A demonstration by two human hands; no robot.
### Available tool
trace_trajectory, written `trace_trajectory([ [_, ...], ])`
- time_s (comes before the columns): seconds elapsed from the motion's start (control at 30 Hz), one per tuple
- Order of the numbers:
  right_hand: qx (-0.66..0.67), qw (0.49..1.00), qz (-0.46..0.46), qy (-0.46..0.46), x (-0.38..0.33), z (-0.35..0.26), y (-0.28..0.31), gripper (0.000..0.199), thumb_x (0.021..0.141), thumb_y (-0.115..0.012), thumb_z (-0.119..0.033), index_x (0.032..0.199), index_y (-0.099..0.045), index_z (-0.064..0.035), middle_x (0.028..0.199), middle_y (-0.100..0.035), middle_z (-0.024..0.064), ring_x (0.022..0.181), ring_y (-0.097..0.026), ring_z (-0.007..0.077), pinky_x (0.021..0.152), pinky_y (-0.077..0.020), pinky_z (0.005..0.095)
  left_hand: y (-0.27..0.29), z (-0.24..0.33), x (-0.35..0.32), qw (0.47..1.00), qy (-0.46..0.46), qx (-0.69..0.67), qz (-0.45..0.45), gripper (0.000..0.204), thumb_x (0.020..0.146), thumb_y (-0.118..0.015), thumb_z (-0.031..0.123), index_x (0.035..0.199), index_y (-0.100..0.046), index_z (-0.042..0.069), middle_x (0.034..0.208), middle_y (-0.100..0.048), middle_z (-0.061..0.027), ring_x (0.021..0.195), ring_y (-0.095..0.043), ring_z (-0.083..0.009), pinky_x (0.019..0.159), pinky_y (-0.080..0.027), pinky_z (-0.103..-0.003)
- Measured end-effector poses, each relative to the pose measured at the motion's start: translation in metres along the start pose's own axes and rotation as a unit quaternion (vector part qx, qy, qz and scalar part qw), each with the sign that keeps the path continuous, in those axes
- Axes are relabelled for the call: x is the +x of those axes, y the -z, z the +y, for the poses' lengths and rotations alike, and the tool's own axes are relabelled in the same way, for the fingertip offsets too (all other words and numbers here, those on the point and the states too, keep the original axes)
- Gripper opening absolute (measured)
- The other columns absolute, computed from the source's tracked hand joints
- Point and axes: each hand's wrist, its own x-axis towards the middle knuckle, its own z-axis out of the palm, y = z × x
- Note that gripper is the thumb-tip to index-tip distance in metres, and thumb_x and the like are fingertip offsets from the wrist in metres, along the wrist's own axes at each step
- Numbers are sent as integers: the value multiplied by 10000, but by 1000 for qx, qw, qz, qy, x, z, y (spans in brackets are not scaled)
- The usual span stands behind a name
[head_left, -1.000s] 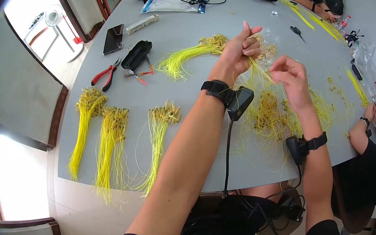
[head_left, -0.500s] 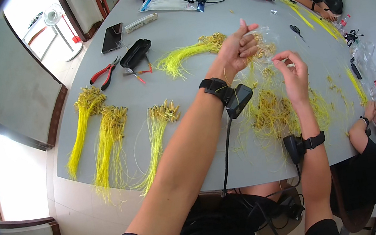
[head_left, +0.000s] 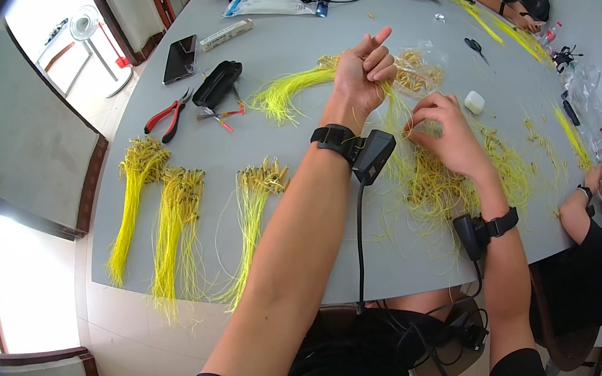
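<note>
My left hand (head_left: 366, 74) is raised over the grey table, fingers curled around several thin yellow lines (head_left: 397, 111) that trail down from it. Just below and to the right, my right hand (head_left: 446, 132) has thumb and fingertips pinched together at those lines. Under it spreads a loose tangle of yellow lines (head_left: 435, 186) with gold-coloured ends. Beyond my left hand lies a bundle of the same lines (head_left: 290, 91), its right part hidden by that hand. Beside the fingers sits a clear bag (head_left: 424, 70) of small gold-coloured pieces.
Three sorted yellow bundles (head_left: 181, 199) lie at the left of the table (head_left: 300, 180). Red-handled pliers (head_left: 168, 118), a black case (head_left: 218, 84) and a phone (head_left: 180, 60) lie behind them. A white case (head_left: 474, 103) and scissors (head_left: 476, 48) are right. Two people sit on the right.
My right hand has moved down and left to the lines below my left hand, uncovering the white case. My left hand has shifted slightly left.
</note>
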Motion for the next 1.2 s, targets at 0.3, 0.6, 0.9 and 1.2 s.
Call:
trace_trajectory([
  [0.3, 225, 942, 223, -107, 9, 18, 14, 146, 860, -740, -170, 980, -741, -86, 1184, -621, 46, 1146, -546, 185, 1005, -400, 370, 8, -1, -1, 996, -21, 60, 55, 285, 1097, -331, 196, 1236, -495, 9, 627, -307, 35, 487, -250, -70, 442, -289, -207],
  [0.6, 473, 826, 305, -31, 8, 12, 28, 181, 932, -671, -109, 1074, -689, 3, 1014, -696, 69, 963, -625, 138, 928, -450, 299, 2, -21, 3, 985, 16, 121, 120, 339, 1087, -342, 190, 1287, -515, -23, 708, -491, 10, 639, -533, -121, 634, -556, -259],
  [0.9, 370, 905, 203, -58, 11, 6, 11, 69, 882, -722, -43, 922, -679, -6, 853, -672, 0, 761, -602, 65, 705, -481, 219, -3, -65, 12, 992, 83, -1, 90, 358, 1072, -289, 146, 1305, -471, -58, 1262, -595, -189, 1140, -631, -288, 961, -575, -409],
  [1.2, 173, 951, 238, -93, 8, 6, 4, 105, 833, -770, -70, 855, -713, 16, 787, -690, 34, 664, -623, 85, 596, -478, 234, -7, -86, 11, 989, 85, 57, 104, 362, 1083, -369, 262, 1284, -478, -18, 1224, -599, -154, 1147, -612, -271, 1013, -526, -452],
])
